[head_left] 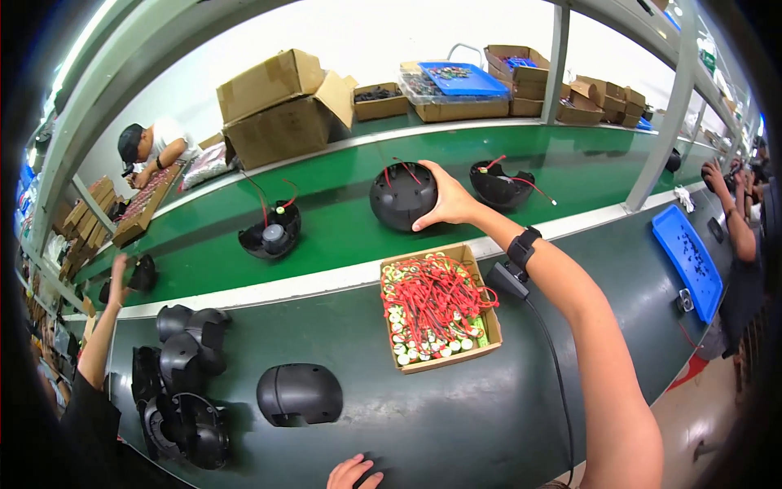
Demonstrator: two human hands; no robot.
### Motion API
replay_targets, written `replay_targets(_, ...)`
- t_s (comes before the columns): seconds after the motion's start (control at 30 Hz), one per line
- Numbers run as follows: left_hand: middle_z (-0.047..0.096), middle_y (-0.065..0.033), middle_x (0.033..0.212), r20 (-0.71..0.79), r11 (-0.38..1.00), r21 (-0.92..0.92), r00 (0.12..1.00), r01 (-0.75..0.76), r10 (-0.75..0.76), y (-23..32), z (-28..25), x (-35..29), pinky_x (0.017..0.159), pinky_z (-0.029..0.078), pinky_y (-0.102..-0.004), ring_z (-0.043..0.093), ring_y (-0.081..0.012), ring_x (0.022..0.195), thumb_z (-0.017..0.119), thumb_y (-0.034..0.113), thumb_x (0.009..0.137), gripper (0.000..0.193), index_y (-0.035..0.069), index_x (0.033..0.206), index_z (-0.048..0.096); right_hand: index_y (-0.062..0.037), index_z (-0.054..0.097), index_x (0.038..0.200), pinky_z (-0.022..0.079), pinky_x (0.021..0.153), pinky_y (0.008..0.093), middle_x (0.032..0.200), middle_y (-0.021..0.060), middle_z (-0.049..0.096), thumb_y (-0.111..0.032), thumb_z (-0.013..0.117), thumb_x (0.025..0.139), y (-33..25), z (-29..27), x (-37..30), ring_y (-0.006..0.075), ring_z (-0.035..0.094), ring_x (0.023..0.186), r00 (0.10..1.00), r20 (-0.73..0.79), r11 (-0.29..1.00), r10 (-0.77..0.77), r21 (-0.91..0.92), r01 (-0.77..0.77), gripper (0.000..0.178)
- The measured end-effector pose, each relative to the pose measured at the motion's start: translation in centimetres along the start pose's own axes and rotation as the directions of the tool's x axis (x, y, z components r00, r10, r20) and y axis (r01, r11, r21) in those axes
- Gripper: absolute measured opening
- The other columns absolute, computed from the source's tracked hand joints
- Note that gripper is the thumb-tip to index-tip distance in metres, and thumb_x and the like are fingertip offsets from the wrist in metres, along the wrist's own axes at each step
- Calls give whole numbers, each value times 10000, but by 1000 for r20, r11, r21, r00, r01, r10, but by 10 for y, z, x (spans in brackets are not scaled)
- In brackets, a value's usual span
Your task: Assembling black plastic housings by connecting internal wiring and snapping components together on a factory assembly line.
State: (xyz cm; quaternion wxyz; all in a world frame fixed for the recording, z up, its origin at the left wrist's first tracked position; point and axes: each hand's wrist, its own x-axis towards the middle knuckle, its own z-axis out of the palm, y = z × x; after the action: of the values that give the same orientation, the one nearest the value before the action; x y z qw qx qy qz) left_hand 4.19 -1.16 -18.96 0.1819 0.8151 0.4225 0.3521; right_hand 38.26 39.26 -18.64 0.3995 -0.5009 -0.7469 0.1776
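My right hand (446,198) is wrapped round a black domed plastic shell (399,200) at the green conveyor belt, with red wires sticking up from it. My left hand (354,474) shows only partly at the lower edge, fingers loosely spread over the table with nothing in them. A curved black cover (300,394) lies on the table ahead of it. Below my right hand stands a cardboard box (453,366) of green and white cylindrical cells with tangled red and black wires (432,297). Two more wired black shells, a left one (273,235) and a right one (503,186), sit on the belt.
Several black shells (183,359) are heaped at the table's left. A black corded device (508,281) stands beside the box. A blue tray (692,257) of small dark parts lies at right. Co-workers are at both sides; one's hand (119,281) is by the belt. Metal posts (664,122) rise beyond.
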Motion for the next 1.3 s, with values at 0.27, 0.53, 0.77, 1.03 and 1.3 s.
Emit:
replay_targets(0.27,621,-215,1088,5,998,64,1000,-17,17,3,1,5,937,451,-511,559,-438,1114,585,164,833,255,-46,963,652,-55,660,856,553,720,423,911,119,668,-286,794,651,-13,-93,-27,303,674,857,969,-245,489,24,-843,-225,337)
replay_targets(0.53,628,-199,1036,-42,996,62,997,-62,65,4,2,7,923,456,-496,572,-420,1084,599,66,804,148,-33,899,654,-33,713,803,522,730,399,759,176,687,-272,734,750,49,-163,-85,301,684,759,820,-289,728,494,-379,-571,246)
replay_targets(0.77,673,-120,976,-191,1000,3,982,12,-11,1,7,-2,915,479,-447,605,-380,1062,626,7,709,173,26,873,677,-130,566,664,277,401,202,566,-79,460,-256,646,901,-43,-180,-219,26,403,460,788,-79,760,611,336,-556,279)
replay_targets(1.03,657,-138,1076,-130,952,-177,965,-250,229,48,12,31,919,472,-474,591,-379,1110,787,172,695,385,38,1026,645,-73,646,877,348,439,183,709,-77,540,-232,663,913,-220,-73,-351,3,458,543,581,402,419,708,423,-803,163)
replay_targets(1.3,571,-143,1242,26,974,-92,977,-209,212,40,13,30,1049,346,-592,482,-389,1263,856,358,638,647,11,1131,621,-26,624,940,435,502,230,760,-10,620,-173,588,963,-249,-7,-339,77,569,576,694,673,322,254,618,-717,153)
